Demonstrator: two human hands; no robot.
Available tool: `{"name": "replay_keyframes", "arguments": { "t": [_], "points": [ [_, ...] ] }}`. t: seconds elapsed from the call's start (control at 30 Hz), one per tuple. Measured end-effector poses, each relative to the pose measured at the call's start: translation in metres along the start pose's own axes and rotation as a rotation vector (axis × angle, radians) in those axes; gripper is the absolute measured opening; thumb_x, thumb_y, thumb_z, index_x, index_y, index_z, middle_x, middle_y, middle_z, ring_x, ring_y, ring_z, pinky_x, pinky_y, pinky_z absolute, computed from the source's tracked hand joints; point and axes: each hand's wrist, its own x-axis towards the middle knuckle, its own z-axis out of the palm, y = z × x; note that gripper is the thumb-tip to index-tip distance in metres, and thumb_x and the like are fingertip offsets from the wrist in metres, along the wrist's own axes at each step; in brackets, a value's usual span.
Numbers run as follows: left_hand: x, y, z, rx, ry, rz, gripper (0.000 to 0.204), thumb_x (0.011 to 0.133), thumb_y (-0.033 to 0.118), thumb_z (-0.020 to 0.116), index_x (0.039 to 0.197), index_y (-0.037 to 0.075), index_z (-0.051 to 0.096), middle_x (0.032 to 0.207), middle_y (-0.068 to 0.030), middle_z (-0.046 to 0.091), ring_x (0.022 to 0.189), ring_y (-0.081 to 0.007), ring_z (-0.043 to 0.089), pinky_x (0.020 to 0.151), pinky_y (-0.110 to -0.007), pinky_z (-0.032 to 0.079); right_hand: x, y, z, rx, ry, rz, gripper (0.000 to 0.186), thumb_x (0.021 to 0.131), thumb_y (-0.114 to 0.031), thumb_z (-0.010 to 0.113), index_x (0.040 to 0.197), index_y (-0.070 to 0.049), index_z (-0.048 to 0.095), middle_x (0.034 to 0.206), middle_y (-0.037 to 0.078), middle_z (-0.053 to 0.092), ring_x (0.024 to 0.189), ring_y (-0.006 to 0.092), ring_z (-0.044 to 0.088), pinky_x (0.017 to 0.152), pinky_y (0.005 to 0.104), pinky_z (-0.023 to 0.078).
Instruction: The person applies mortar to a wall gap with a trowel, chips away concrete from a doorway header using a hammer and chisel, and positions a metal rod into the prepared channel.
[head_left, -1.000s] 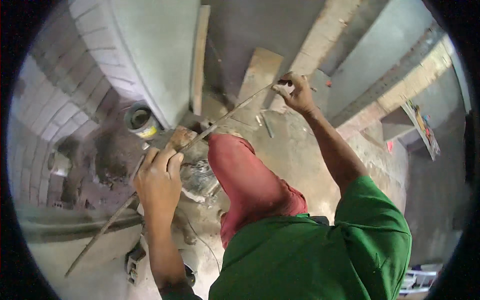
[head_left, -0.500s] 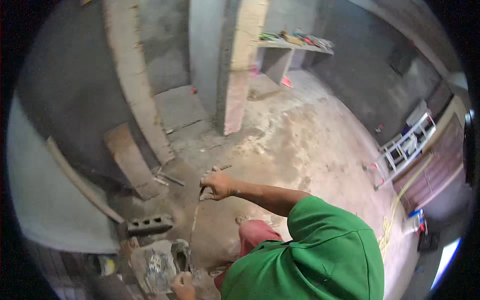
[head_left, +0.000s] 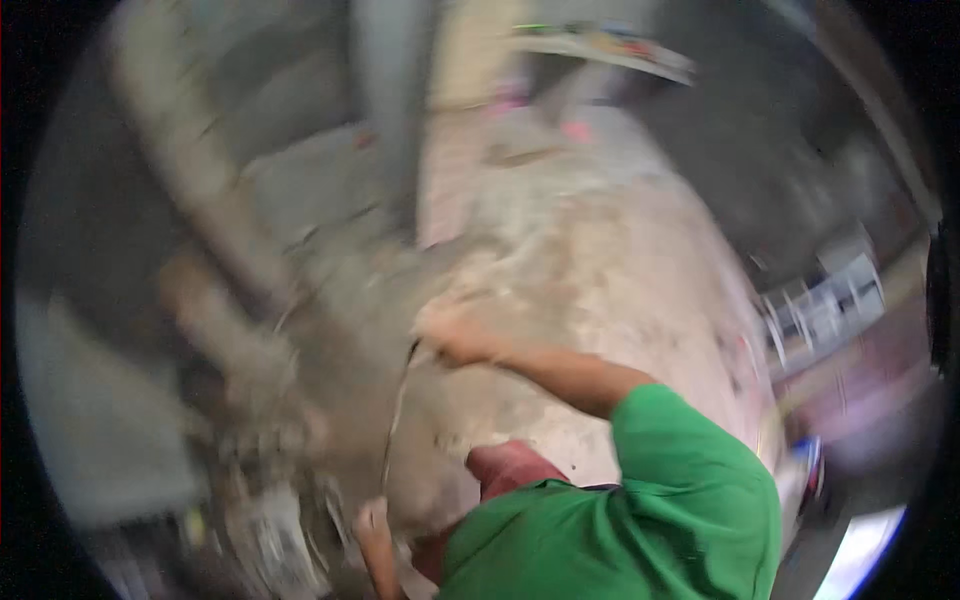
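A thin, slightly curved strand (head_left: pixel 398 412), dark near its upper end and paler below, runs between my two hands; whether it is cord, wire or rod I cannot tell. At its upper end my right hand (head_left: pixel 452 330) is closed on it, though blurred. My left hand (head_left: pixel 371 522) is closed around the lower end, nearer the bottom edge. Below the strand's right side are my pink trousers (head_left: pixel 515 468) and green shirt (head_left: pixel 620 510).
A blurred hollow concrete block (head_left: pixel 268 440) lies left of my left hand. An upright column (head_left: pixel 450 170) stands ahead. Farther back is a shelf (head_left: pixel 605 50) with things on it. A ladder (head_left: pixel 825 308) leans at the right above the stained floor (head_left: pixel 640 260).
My right hand has risen and shifted slightly right. The left hand is also higher, and the strand between them now bows a little. The whole view has swung and blurred.
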Motion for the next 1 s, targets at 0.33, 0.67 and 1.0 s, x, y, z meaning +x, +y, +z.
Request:
{"name": "replay_keyframes", "arguments": {
  "t": [0.33,0.67,1.0],
  "points": [
    [-0.009,0.009,-0.027,0.026,0.350,-0.180,0.035,0.088,0.037,0.062,0.093,0.003,0.071,0.087,-0.0190,0.068,0.078,-0.0314,0.066,0.074,-0.038,0.050,0.142,-0.068,-0.018,0.014,0.298,-0.410,0.036,0.076,-0.033,0.077,0.092,-0.007,0.058,0.089,0.011,0.059,0.087,0.0325,0.055,0.082,0.0421,0.036],
    [-0.056,-0.093,-0.115,0.010,0.658,-0.318,0.038,0.087,0.043,0.061,0.091,0.007,0.071,0.089,-0.0162,0.067,0.084,-0.0353,0.065,0.074,-0.043,0.051,0.298,-0.227,0.072,-0.164,0.259,-0.773,0.038,0.082,-0.041,0.070,0.101,-0.010,0.061,0.096,0.011,0.062,0.096,0.0339,0.058,0.091,0.0546,0.037],
    [-0.083,-0.171,-0.209,-0.065,0.748,-0.504,0.037,0.085,0.042,0.064,0.094,0.007,0.069,0.091,-0.0185,0.067,0.086,-0.0372,0.064,0.074,-0.048,0.050,0.374,-0.350,0.154,-0.561,-0.095,-0.621,0.044,0.087,-0.040,0.064,0.116,-0.007,0.056,0.113,0.017,0.062,0.112,0.0389,0.057,0.096,0.0510,0.043]
  ]
}}
